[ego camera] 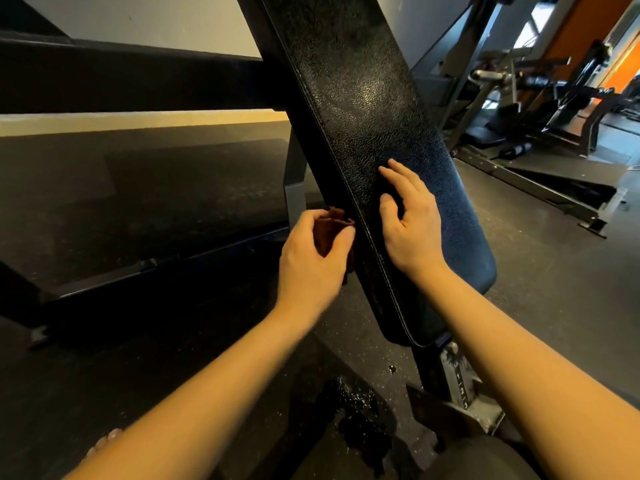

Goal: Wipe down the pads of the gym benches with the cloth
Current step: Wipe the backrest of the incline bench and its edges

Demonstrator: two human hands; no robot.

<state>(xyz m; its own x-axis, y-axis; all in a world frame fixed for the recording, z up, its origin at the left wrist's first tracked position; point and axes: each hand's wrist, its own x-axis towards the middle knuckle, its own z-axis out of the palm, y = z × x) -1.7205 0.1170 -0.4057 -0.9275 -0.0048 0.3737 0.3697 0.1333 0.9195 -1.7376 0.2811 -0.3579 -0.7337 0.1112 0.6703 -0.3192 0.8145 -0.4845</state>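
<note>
A long black textured bench pad (360, 109) runs from the top centre down to the lower right, tilted. My left hand (311, 258) grips a small brown cloth (329, 226) against the pad's left side edge. My right hand (412, 220) rests flat on the pad's top surface near its lower end, fingers spread and relaxed. Most of the cloth is hidden behind my left hand.
The bench's metal post and foot (453, 382) stand under the pad's lower end. A dark frame bar (145, 268) lies on the rubber floor to the left. Other gym machines (540, 98) fill the right background. A wet patch (360, 410) marks the floor below.
</note>
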